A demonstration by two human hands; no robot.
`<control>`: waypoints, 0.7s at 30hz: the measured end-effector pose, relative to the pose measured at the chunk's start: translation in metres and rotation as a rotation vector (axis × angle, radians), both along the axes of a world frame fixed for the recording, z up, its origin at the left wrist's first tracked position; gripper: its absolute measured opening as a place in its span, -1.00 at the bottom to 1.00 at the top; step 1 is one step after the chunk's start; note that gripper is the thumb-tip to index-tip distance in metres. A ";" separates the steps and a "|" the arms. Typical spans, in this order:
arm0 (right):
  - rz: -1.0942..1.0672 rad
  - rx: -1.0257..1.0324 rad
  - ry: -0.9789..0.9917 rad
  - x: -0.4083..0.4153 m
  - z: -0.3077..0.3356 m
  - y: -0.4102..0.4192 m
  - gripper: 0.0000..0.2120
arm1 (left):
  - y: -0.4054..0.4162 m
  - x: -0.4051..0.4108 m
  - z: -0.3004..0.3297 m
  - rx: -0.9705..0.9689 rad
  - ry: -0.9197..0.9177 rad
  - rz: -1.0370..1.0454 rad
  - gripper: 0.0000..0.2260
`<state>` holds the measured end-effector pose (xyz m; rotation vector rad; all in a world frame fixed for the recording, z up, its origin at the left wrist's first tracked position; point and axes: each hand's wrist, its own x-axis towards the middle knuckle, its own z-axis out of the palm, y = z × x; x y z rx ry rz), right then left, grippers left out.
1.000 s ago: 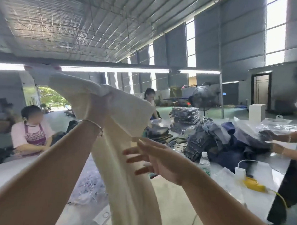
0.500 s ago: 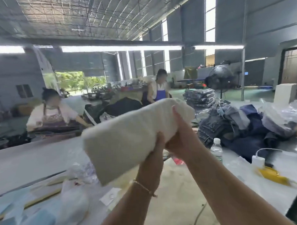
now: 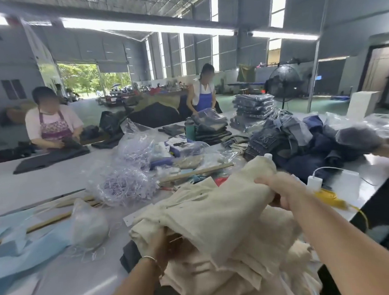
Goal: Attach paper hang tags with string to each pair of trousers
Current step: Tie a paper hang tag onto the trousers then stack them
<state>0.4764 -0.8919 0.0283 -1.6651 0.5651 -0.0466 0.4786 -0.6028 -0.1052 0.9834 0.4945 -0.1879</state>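
Note:
A folded pair of cream trousers (image 3: 211, 210) is held low over a pile of more cream trousers (image 3: 255, 275) at the table's near edge. My left hand (image 3: 158, 244) grips its near left end from below, fingers tucked under the fabric. My right hand (image 3: 276, 192) grips the far right end, fingers curled over the fold. Clear bags of white tag strings (image 3: 122, 185) lie just beyond, to the left. No hang tag is visible on the held pair.
Wooden sticks (image 3: 190, 175) and blue sheets (image 3: 20, 248) lie on the grey table (image 3: 47, 181). A heap of denim jeans (image 3: 299, 143) and bagged stacks (image 3: 254, 107) sit to the right, with a white charger (image 3: 315, 183). Two people work across the table; a fan (image 3: 284, 82) stands behind.
The folded cream trousers have come down from chest height onto the cream pile, and my view has tilted down. My hands have spread apart to the two ends of the fold.

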 end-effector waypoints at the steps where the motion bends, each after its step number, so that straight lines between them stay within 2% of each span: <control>1: -0.010 -0.125 0.036 -0.007 -0.010 -0.007 -0.74 | 0.004 -0.003 -0.003 -0.139 0.014 -0.003 -0.47; 2: 0.003 -0.240 0.083 -0.011 -0.024 -0.015 -0.73 | 0.006 0.001 -0.006 -0.256 -0.007 -0.095 -0.39; 3: 0.037 -0.265 0.123 -0.018 -0.035 -0.018 -0.73 | 0.006 -0.002 -0.004 -0.349 0.019 -0.151 -0.33; 4: 0.059 -0.235 0.137 -0.021 -0.041 -0.019 -0.73 | 0.005 -0.001 0.000 -0.341 0.024 -0.215 -0.33; 5: 0.076 -0.172 0.134 -0.023 -0.044 -0.019 -0.74 | -0.003 -0.001 0.006 -0.251 0.029 -0.267 -0.42; 7: 0.081 -0.072 0.080 -0.025 -0.045 -0.023 -0.75 | -0.017 0.004 0.016 -0.063 0.014 -0.253 -0.74; 9: 0.055 -0.024 -0.052 -0.029 -0.044 -0.028 -0.71 | -0.022 0.018 0.031 0.125 -0.100 -0.176 -0.91; 11: 0.040 -0.034 -0.146 -0.035 -0.050 -0.030 -0.68 | -0.016 0.033 0.048 0.153 -0.305 -0.069 -0.78; 13: 0.079 -0.098 -0.119 -0.039 -0.059 -0.027 -0.66 | -0.007 0.037 0.055 0.159 -0.420 0.044 -0.73; 15: 0.135 -0.314 -0.017 -0.038 -0.065 -0.023 -0.55 | -0.001 0.030 0.034 0.205 -0.316 0.027 -0.76; 17: 0.179 -0.685 0.088 -0.032 -0.060 -0.017 -0.28 | 0.002 0.010 0.003 0.239 -0.094 -0.081 -0.81; 18: 0.185 -0.866 0.146 -0.031 -0.052 -0.010 -0.21 | 0.004 0.002 -0.011 0.235 -0.012 -0.140 -0.82; 20: 0.181 -1.207 0.238 -0.037 -0.030 0.017 -0.21 | 0.014 -0.009 -0.020 0.240 0.042 -0.194 -0.85; 21: 0.193 -1.350 0.223 -0.041 -0.018 0.035 -0.24 | 0.022 -0.015 -0.017 0.255 0.043 -0.190 -0.91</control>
